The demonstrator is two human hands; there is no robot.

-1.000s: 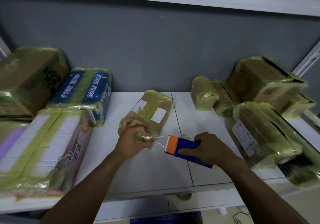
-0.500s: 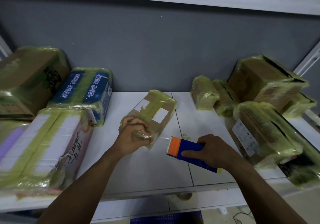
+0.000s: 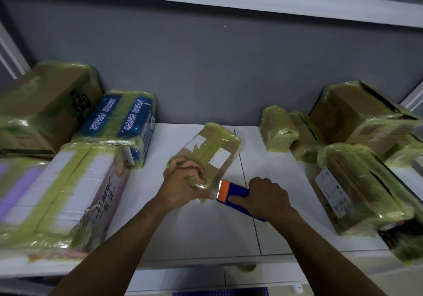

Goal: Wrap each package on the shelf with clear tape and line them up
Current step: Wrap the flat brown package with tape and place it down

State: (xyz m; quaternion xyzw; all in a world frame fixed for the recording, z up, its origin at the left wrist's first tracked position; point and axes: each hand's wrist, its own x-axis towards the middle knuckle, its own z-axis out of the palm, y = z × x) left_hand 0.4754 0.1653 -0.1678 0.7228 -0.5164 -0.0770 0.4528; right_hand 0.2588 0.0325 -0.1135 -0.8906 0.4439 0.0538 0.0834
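The small package (image 3: 207,152) lies near the middle of the shelf (image 3: 206,231), flat on the white board, and its long axis runs slantwise, from about 7 o'clock at the near end to about 1 o'clock at the far end by the grey wall. The left hand (image 3: 183,182) is closed over that near end, fingers curled around the taped corner and pinning it down, so it is the hand actually on the box. The right hand (image 3: 266,197) sits just beside it at roughly 3 o'clock, wrapped tight around the blue tape dispenser (image 3: 235,195), whose orange toothed head points toward 9 o'clock and stands right at the near corner of the package, almost touching the left hand's fingers. A thin run of clear tape seems to bridge the two, though it is too faint to be sure. By my reading the strip is about to be cut or pressed at this corner, so the dispenser needs to work across the box's short side while the left hand holds. Wrapped packages stand at 9 o'clock and 3 o'clock.
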